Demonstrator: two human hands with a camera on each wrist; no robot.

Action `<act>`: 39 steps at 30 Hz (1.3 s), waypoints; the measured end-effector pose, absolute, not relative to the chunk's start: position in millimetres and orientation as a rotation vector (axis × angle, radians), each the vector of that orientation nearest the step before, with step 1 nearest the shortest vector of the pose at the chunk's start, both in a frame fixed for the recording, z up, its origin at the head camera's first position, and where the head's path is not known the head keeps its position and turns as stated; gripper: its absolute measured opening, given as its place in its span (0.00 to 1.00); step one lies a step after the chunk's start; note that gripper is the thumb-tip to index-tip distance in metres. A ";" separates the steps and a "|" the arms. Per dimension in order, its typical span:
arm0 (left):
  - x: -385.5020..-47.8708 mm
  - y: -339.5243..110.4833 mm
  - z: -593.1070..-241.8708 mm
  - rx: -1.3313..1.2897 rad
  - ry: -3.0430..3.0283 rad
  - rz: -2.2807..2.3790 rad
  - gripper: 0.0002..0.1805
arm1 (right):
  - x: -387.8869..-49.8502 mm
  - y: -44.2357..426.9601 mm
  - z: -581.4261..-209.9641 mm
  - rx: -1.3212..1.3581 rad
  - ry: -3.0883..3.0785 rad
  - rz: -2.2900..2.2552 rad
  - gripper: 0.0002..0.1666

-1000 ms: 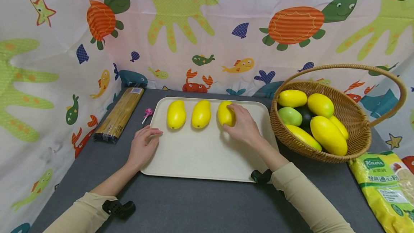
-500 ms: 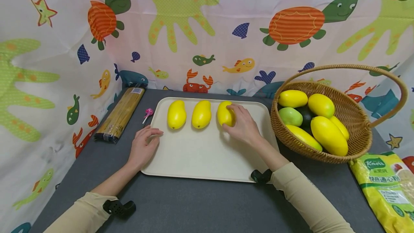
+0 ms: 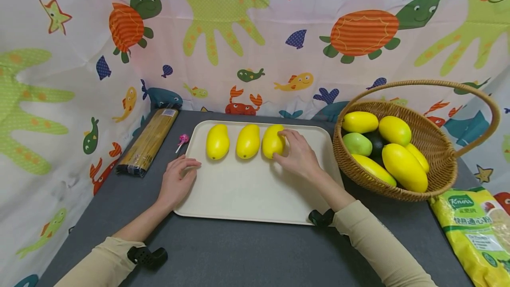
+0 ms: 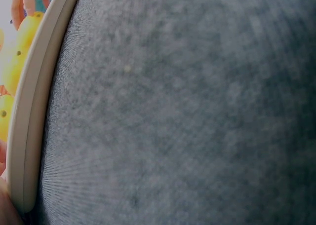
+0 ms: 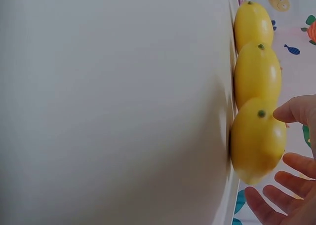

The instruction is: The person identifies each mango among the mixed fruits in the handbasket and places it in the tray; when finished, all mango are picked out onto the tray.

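Observation:
Three yellow mangoes lie in a row along the far half of a cream tray (image 3: 235, 189): a left mango (image 3: 217, 141), a middle mango (image 3: 248, 141) and a right mango (image 3: 272, 141). My right hand (image 3: 299, 155) is at the right mango's right side, thumb and fingers spread. In the right wrist view the thumb tip is close to or touching this mango (image 5: 257, 138), and the other fingers stand apart from it. My left hand (image 3: 179, 180) rests at the tray's left edge with relaxed fingers; the left wrist view shows mostly the dark table and tray rim (image 4: 37, 101).
A wicker basket (image 3: 442, 169) with several yellow mangoes, a green fruit (image 3: 357, 144) and a dark fruit stands right of the tray. A yellow Knorr packet (image 3: 472, 229) lies in front of it. Packed wooden sticks (image 3: 149, 141) and a pink lollipop (image 3: 183, 138) lie left.
The right mango has shifted a little left, towards the middle mango, out from between my right thumb and fingers. My right hand has barely moved, and my left hand stays at the tray edge.

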State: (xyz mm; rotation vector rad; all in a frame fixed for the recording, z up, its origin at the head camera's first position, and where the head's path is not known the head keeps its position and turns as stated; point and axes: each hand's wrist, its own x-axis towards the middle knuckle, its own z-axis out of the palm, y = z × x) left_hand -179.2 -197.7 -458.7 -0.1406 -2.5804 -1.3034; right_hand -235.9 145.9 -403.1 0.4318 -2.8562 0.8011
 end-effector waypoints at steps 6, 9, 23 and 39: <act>-178.7 -197.5 -458.4 -0.149 -2.577 -1.305 0.10 | -233.9 148.6 -401.9 0.416 -2.869 0.817 0.37; -178.5 -197.4 -458.5 -0.143 -2.582 -1.305 0.10 | -231.5 151.2 -400.8 0.418 -2.868 0.832 0.36; -178.4 -197.6 -458.4 -0.155 -2.578 -1.305 0.10 | -195.4 176.3 -361.1 0.712 -2.737 0.789 0.28; -178.0 -198.4 -458.3 -0.180 -2.570 -1.306 0.10 | -155.8 269.2 -292.4 0.598 -2.761 0.383 0.22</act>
